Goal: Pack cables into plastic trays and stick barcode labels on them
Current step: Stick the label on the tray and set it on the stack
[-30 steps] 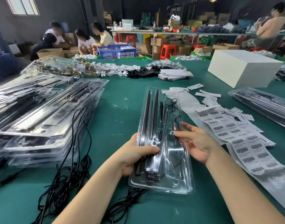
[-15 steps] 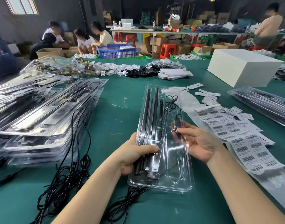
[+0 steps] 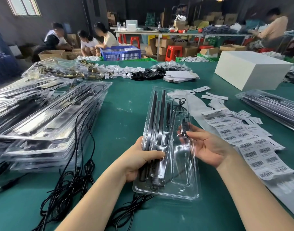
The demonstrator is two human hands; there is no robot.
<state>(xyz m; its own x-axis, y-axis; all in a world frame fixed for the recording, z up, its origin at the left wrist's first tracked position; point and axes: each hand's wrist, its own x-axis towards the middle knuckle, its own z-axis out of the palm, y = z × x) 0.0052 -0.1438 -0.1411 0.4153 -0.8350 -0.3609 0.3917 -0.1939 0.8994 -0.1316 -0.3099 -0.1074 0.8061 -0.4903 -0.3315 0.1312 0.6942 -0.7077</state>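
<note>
Loose black cables (image 3: 66,185) are lying at 7 o'clock on the green table (image 3: 126,114), nearest the camera. Clear tray (image 3: 166,164) is sitting dead centre, long axis running 6 to 12, dark rods filling its left channels. Left hand (image 3: 139,162) is gripping the tray's left edge, thumb curled over the rods and clamping them. Right hand (image 3: 207,147) is hovering at the tray's right edge, palm up, fingers only loosely bent; its fingertips (image 3: 189,133) are touching a small cable connector (image 3: 184,129) lying in the right channel. Can't tell if it's pinched or just nudged.

Key relation: the connector's cable is running toward 12, along the tray axis, so the right hand is the nearer one for seating it.

Barcode label sheets (image 3: 252,144) are lying at 3 o'clock, just beside the right wrist. Stacked trays (image 3: 48,117) are piling up at 9. White box (image 3: 249,70) is sitting at 1 o'clock.
</note>
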